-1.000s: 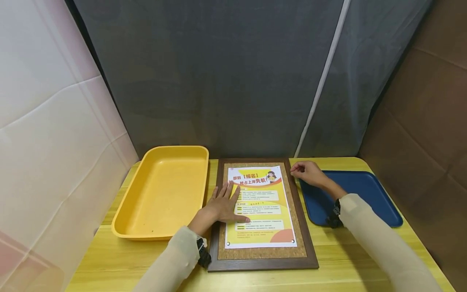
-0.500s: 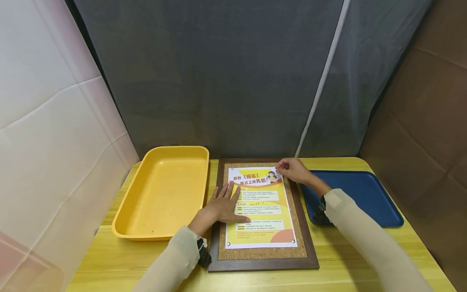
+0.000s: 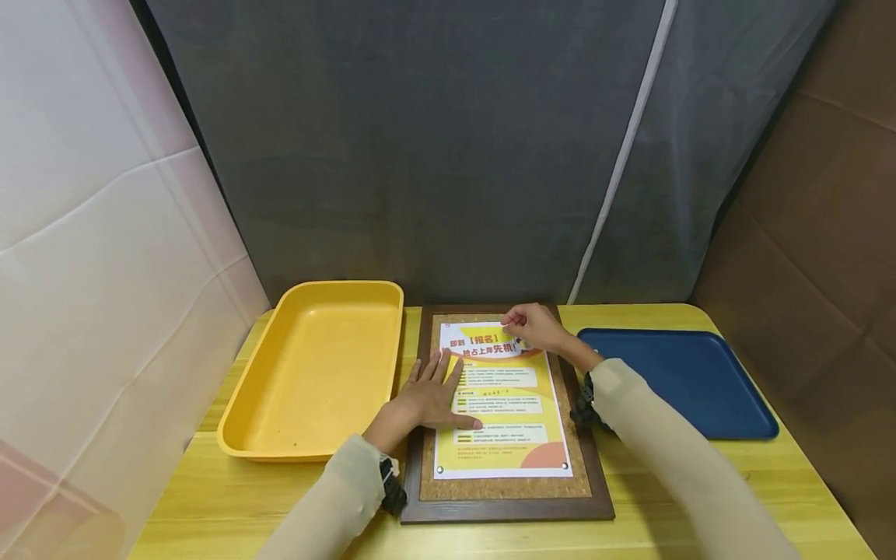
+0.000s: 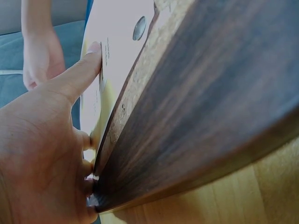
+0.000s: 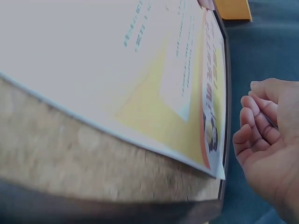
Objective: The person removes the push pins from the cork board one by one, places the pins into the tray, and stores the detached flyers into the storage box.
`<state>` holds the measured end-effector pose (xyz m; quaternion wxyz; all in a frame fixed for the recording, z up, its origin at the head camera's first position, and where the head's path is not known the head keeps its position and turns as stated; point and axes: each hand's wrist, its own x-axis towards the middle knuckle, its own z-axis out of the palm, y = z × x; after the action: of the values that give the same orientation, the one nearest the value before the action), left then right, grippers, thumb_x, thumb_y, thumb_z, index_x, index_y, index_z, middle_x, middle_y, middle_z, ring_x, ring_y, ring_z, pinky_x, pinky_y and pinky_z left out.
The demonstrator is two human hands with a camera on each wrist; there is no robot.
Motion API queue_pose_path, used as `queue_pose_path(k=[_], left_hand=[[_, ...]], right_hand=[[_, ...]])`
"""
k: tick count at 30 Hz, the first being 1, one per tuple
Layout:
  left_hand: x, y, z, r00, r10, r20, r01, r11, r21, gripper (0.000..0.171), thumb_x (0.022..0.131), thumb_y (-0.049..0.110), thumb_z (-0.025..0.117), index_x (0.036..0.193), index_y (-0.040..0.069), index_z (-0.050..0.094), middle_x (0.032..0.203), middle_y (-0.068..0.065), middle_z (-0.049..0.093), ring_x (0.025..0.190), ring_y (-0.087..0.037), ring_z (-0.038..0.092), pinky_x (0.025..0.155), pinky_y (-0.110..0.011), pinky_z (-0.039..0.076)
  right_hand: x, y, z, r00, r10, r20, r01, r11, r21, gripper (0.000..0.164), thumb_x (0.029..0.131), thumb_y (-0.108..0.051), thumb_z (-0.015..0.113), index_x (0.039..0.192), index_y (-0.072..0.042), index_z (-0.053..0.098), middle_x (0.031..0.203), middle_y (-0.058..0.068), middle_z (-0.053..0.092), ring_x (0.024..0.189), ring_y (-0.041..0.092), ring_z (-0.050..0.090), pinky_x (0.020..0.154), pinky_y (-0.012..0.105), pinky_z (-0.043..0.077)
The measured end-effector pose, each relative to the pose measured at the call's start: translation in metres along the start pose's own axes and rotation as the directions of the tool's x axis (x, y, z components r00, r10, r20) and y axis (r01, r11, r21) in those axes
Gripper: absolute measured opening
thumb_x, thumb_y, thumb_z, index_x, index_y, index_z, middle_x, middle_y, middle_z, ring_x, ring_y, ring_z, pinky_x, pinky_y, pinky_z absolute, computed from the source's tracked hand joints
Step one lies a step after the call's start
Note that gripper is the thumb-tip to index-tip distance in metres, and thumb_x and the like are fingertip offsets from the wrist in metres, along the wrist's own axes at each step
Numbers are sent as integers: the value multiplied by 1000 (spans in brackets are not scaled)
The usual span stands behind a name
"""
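Note:
A paper poster (image 3: 500, 451) in yellow and white lies on the cork of a brown framed board (image 3: 518, 509). Round silver pins sit at its lower left (image 3: 439, 470) and lower right corners. My left hand (image 3: 427, 393) is spread over the poster's left side, fingers straight, thumb pointing right. Above the poster's top right part, my right hand (image 3: 539, 327) has its fingers curled, thumb and index tips together. The right wrist view shows this hand (image 5: 268, 126) beyond the board's far edge; I cannot tell whether something small is between its fingertips.
To the left of the board stands a yellow tray (image 3: 318, 365) with a few dark specks in it. A shallow blue tray (image 3: 686, 381) lies on the right, partly behind the right forearm. Grey cloth (image 3: 392, 155) hangs behind the wooden table (image 3: 665, 498), with side walls left and right.
My right hand has moved left, from beside the board's right edge to over the top of the poster. The left hand stays in place on the paper.

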<state>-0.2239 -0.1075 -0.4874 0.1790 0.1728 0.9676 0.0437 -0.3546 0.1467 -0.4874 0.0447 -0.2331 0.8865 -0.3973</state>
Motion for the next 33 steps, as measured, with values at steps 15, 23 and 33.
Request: queue_pose_path(k=[15,23,33], left_hand=[[-1,1,0,1000,9,-3,-9,1000,-10,123,86,85,62,172,14,11,178,-15,-1,165,-34,-1,130,-59,5],[-1,1,1,1000,9,-3,-9,1000,-13,123,85,85,62,172,14,11,178,-15,-2,165,-34,-2,130,-59,5],[-4,0,0,1000,6,-2,-6,1000,-18,122,86,84,62,172,14,10,178,-15,-2,165,-34,-2,130,-59,4]], right_hand=[[16,-17,30,999,23,43,-25,999,26,13,100,-8,71,109,0,76,92,7,72,80,14,62,72,25,50],[28,-25,43,999,-8,43,8,1000,4,13,100,-8,72,109,0,77,93,7,73,81,13,64,73,24,52],[43,-34,59,999,-30,24,31,999,-42,12,97,-5,72,106,2,77,91,9,74,77,10,62,69,20,49]])
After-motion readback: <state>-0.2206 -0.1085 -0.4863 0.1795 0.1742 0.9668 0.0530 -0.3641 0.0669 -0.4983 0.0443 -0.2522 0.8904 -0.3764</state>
